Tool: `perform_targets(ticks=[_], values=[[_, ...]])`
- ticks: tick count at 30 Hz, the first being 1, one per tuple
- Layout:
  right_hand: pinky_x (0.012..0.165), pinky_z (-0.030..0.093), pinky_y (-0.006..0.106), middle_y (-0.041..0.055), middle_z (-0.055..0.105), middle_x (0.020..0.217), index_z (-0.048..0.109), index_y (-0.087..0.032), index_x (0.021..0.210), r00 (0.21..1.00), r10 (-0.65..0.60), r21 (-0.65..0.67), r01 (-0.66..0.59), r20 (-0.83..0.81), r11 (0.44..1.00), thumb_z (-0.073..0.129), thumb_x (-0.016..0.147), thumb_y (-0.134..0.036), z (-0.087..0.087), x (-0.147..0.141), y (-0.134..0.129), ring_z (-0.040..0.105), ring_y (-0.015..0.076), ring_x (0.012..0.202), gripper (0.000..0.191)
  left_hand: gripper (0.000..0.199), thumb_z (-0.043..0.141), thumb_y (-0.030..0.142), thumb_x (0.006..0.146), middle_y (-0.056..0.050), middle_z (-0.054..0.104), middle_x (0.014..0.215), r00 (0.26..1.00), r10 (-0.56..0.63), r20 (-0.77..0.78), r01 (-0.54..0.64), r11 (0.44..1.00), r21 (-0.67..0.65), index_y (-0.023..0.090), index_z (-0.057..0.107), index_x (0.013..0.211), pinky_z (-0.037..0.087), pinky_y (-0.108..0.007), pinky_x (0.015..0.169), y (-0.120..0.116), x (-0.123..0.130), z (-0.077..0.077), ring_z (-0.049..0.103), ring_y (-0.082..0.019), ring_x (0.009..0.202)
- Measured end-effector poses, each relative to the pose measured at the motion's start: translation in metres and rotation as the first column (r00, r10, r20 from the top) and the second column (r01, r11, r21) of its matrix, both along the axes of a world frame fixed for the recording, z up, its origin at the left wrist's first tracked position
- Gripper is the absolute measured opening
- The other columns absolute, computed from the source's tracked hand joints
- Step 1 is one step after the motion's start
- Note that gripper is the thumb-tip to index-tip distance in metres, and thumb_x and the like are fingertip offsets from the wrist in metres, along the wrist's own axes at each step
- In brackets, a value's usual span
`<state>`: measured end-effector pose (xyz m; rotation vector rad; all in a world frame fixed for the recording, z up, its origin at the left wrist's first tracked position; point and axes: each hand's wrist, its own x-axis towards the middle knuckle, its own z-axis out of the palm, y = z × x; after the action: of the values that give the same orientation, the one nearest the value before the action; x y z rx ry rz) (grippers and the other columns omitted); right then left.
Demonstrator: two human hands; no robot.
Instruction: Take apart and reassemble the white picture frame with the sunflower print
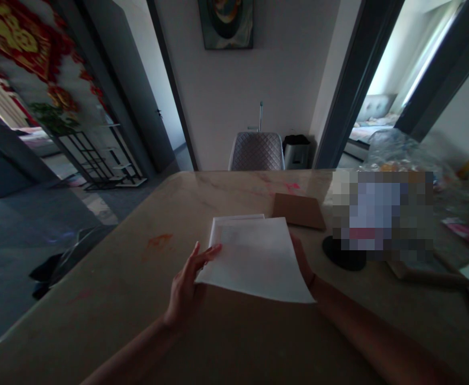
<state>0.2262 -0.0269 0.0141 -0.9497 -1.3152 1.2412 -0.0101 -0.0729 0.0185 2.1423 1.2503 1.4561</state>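
Observation:
A white sheet (254,262), slightly curved like paper, is above the table in front of me. At its left edge is my left hand (184,289), closed on it, with one fingertip lying over the top surface. My right hand (302,259) is at the right edge, partly behind the sheet; its fingers are hidden, so their grip does not show. Beyond the sheet's far left corner shows the edge of another flat white piece (238,217), mostly covered. Just past the far right corner, a flat brown board or card (298,210) lies on the table.
The stone-patterned table (130,289) has orange and pink marks. To the right, a blurred-out item stands by a round black base (344,254), near a flat tray-like piece (429,270) and clear plastic bags (403,152). A quilted chair (257,151) stands at the far edge.

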Motion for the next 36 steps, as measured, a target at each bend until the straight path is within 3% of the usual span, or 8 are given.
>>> perform_targets(ticks=[4, 6, 11, 18, 22, 26, 33, 36], values=[[0.069, 0.047, 0.034, 0.0040, 0.066, 0.074, 0.065, -0.022, 0.076, 0.985, -0.172, 0.015, 0.172, 0.018, 0.985, 0.049, 0.075, -0.050, 0.005, 0.000, 0.006, 0.060, 0.0215, 0.076, 0.032, 0.024, 0.043, 0.023, 0.077, -0.009, 0.062, 0.114, 0.994, 0.111, -0.005, -0.111, 0.992, -0.052, 0.022, 0.049, 0.100, 0.025, -0.048, 0.105, 0.001, -0.002, 0.004, 0.052, -0.022, 0.113], [0.066, 0.048, 0.034, 0.0050, 0.067, 0.073, 0.065, -0.020, 0.082, 0.990, -0.132, -0.073, 0.128, -0.050, 0.989, 0.044, 0.078, -0.052, 0.005, -0.003, 0.008, 0.062, 0.0209, 0.073, 0.038, 0.021, 0.044, 0.022, 0.077, -0.008, 0.063, 0.113, 0.989, 0.148, 0.000, -0.147, 0.986, -0.076, 0.023, 0.050, 0.097, 0.028, -0.048, 0.103, 0.002, -0.002, 0.006, 0.049, -0.022, 0.116], [0.065, 0.048, 0.032, 0.0029, 0.069, 0.078, 0.066, -0.021, 0.085, 0.983, -0.031, -0.150, 0.004, -0.181, 0.989, 0.064, 0.067, -0.038, 0.006, -0.005, 0.012, 0.063, 0.0196, 0.071, 0.025, 0.016, 0.046, 0.022, 0.080, -0.010, 0.063, 0.112, 0.984, 0.178, 0.011, -0.176, 0.979, -0.106, 0.022, 0.052, 0.094, 0.033, -0.047, 0.099, 0.005, 0.001, 0.004, 0.043, -0.022, 0.121], [0.059, 0.046, 0.030, 0.0023, 0.069, 0.076, 0.065, -0.021, 0.084, 0.980, 0.021, -0.219, -0.065, -0.196, 0.974, 0.064, 0.067, -0.037, 0.021, 0.007, 0.012, 0.062, 0.0177, 0.063, 0.024, 0.028, 0.042, 0.032, 0.086, -0.013, 0.053, 0.123, 0.972, 0.173, 0.156, -0.162, 0.983, -0.081, 0.021, 0.041, 0.111, 0.043, -0.043, 0.089, 0.010, -0.001, 0.001, 0.059, -0.021, 0.102], [0.055, 0.044, 0.026, 0.0010, 0.068, 0.075, 0.065, -0.020, 0.082, 0.976, 0.198, -0.213, -0.214, -0.094, 0.953, 0.061, 0.071, -0.037, 0.027, 0.007, 0.008, 0.060, 0.0147, 0.061, 0.020, 0.037, 0.047, 0.044, 0.081, -0.009, 0.065, 0.102, 0.955, 0.234, 0.180, -0.197, 0.959, -0.204, 0.020, 0.052, 0.108, 0.051, -0.032, 0.071, 0.010, 0.000, 0.007, 0.064, -0.020, 0.085], [0.055, 0.043, 0.024, 0.0003, 0.067, 0.076, 0.064, -0.020, 0.077, 0.987, 0.153, -0.146, -0.144, 0.051, 0.979, 0.063, 0.069, -0.035, 0.025, 0.003, 0.008, 0.060, 0.0141, 0.064, 0.017, 0.035, 0.058, 0.047, 0.070, 0.001, 0.063, 0.062, 0.945, 0.315, 0.090, -0.268, 0.901, -0.341, 0.019, 0.063, 0.091, 0.044, -0.020, 0.041, 0.007, 0.004, 0.010, 0.057, -0.014, 0.049], [0.054, 0.045, 0.028, 0.0024, 0.065, 0.065, 0.065, -0.018, 0.074, 0.971, 0.210, -0.234, -0.231, -0.112, 0.944, 0.051, 0.078, -0.042, 0.026, 0.005, 0.005, 0.060, 0.0165, 0.059, 0.028, 0.029, 0.058, 0.046, 0.071, 0.004, 0.054, 0.049, 0.900, 0.405, 0.161, -0.329, 0.874, -0.358, 0.019, 0.066, 0.077, 0.034, -0.015, 0.034, 0.004, 0.007, 0.011, 0.045, -0.008, 0.039], [0.056, 0.046, 0.027, 0.0025, 0.066, 0.071, 0.065, -0.019, 0.073, 0.966, 0.208, -0.264, -0.244, -0.155, 0.933, 0.059, 0.072, -0.033, 0.023, 0.008, 0.006, 0.062, 0.0169, 0.067, 0.016, 0.034, 0.060, 0.049, 0.069, 0.003, 0.055, 0.053, 0.838, 0.468, 0.282, -0.340, 0.851, -0.401, 0.017, 0.064, 0.081, 0.037, -0.015, 0.037, 0.004, 0.007, 0.015, 0.047, -0.008, 0.043]])
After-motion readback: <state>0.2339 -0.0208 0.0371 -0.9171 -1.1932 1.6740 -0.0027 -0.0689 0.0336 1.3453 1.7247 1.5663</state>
